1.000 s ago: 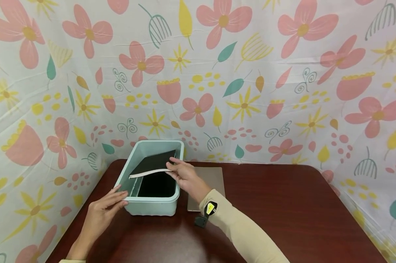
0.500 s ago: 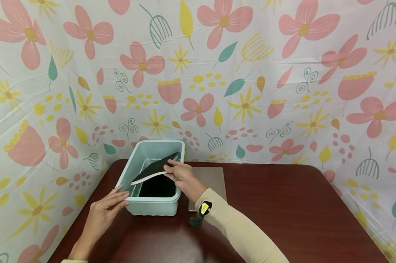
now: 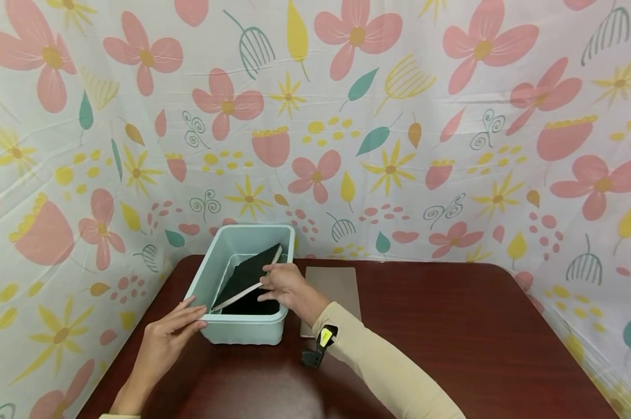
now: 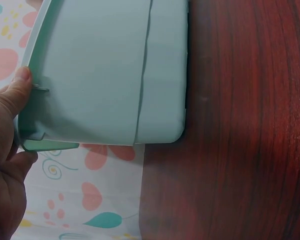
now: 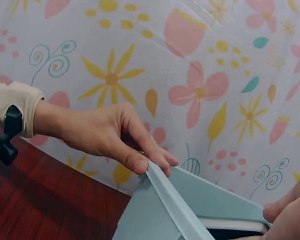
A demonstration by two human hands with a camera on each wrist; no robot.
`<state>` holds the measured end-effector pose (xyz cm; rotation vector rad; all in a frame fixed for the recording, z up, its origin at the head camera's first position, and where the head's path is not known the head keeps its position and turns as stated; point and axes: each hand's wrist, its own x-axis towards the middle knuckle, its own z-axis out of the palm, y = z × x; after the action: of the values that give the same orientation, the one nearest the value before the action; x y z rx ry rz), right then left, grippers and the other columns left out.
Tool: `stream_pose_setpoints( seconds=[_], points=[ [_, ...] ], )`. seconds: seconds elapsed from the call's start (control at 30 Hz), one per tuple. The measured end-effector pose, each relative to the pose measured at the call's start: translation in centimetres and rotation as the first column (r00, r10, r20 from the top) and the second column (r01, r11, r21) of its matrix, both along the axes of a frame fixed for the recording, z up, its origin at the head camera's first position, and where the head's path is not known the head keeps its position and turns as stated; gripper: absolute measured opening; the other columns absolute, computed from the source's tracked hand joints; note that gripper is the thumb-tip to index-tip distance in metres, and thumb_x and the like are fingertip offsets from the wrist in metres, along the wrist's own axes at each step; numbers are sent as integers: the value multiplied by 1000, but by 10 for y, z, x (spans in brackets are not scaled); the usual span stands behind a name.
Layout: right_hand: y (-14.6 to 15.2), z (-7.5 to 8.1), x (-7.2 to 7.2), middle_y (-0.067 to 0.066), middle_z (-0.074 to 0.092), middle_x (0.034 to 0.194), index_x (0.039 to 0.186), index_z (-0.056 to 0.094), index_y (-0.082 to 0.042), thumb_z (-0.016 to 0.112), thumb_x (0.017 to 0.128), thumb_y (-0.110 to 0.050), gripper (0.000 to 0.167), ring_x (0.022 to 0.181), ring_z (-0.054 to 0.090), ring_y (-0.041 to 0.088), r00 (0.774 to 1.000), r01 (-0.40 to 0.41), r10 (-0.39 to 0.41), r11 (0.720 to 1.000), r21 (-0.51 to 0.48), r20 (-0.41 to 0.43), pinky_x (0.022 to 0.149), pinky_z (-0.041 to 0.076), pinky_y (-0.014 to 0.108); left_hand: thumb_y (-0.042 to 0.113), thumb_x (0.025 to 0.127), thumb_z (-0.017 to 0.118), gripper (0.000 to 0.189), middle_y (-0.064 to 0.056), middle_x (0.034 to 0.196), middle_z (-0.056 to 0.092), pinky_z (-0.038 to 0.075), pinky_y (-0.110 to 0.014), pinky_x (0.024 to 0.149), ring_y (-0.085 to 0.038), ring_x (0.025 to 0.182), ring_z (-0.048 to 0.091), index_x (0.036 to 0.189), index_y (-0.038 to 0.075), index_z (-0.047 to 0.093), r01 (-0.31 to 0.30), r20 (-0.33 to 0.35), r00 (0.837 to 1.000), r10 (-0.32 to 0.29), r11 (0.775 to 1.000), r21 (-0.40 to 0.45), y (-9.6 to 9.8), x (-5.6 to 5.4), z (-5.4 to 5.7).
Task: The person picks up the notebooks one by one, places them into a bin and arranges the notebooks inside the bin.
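Note:
A pale blue-green plastic bin [image 3: 244,331] stands on the table toward the left. My left hand [image 3: 160,337] grips its near left corner; in the left wrist view the thumb and fingers of that hand [image 4: 10,135] pinch the rim. Inside the bin, a thin black-covered book [image 3: 249,272] with a pale page edge lies tilted. My right hand [image 3: 289,288] reaches over the bin's right rim and pinches the book's edge. The right wrist view catches just part of this hand [image 5: 295,215], beside the book's pale edge [image 5: 232,225]. Another dark surface shows beneath the book, its kind unclear.
A flat grey-brown rectangular item [image 3: 338,288] lies on the table right of the bin, partly behind the right forearm. The dark red wooden table [image 3: 451,337] extends to the right. A flower-printed curtain [image 3: 378,192] hangs behind and at both sides.
My right hand has lowered the black book farther into the bin, its pale edge dropping toward the near side. The left hand has kept its place on the rim.

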<state>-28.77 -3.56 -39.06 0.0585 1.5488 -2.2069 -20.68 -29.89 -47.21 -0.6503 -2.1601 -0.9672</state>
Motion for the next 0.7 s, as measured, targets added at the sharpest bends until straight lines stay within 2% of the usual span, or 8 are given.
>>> stream_pose_setpoints(
  seconds=[0.03,0.07,0.13,0.3,0.4,0.53,0.7],
  points=[
    [1,1,1,40,23,158,151,32,15,45,99,17,53,144,28,56,1000,-28,28,999,16,3,114,31,71,-11,68,87,48,-11,107,78,44,-9,101,-7,128,60,111,7,80,0,-11,1000,0,1000,0,1,0,0],
    [1,2,2,40,22,158,151,29,16,44,99,15,54,148,17,58,999,-53,53,998,21,8,114,26,74,-12,67,87,49,-11,106,78,44,-8,101,-7,128,61,111,7,80,1,-24,1000,-1,1000,0,1,-1,0],
    [2,4,4,39,17,160,153,24,16,44,100,11,57,148,10,59,995,-94,93,995,30,22,116,19,75,-12,66,87,50,-10,105,78,43,-8,101,-5,127,61,112,9,81,-4,-38,999,4,1000,0,2,0,1],
    [5,5,9,37,10,163,155,18,16,44,100,8,62,149,3,59,988,-150,150,989,9,40,121,11,71,-12,65,87,49,-10,105,78,43,-8,100,-5,127,61,110,7,81,-14,-53,999,14,1000,-4,3,0,2],
    [12,4,12,37,15,162,154,21,17,44,101,6,59,150,12,56,988,-151,152,988,-36,27,123,17,64,-11,66,87,49,-11,106,78,43,-8,100,-4,128,60,111,7,80,-14,-29,999,14,1000,-5,3,0,0],
    [31,4,16,35,22,161,154,29,13,44,106,-5,52,150,25,49,987,-158,160,978,-137,5,123,28,54,-10,67,87,50,-11,106,78,44,-8,100,-4,128,59,113,9,80,-16,-9,1000,15,1000,-15,2,-1,-2],
    [64,10,23,28,31,162,156,32,6,44,109,-16,54,150,31,42,985,-170,167,956,-240,-34,123,32,50,-10,66,88,51,-12,106,78,44,-8,100,-6,128,60,112,9,80,-23,-19,1000,23,1000,-15,0,-1,-3]
  ],
)
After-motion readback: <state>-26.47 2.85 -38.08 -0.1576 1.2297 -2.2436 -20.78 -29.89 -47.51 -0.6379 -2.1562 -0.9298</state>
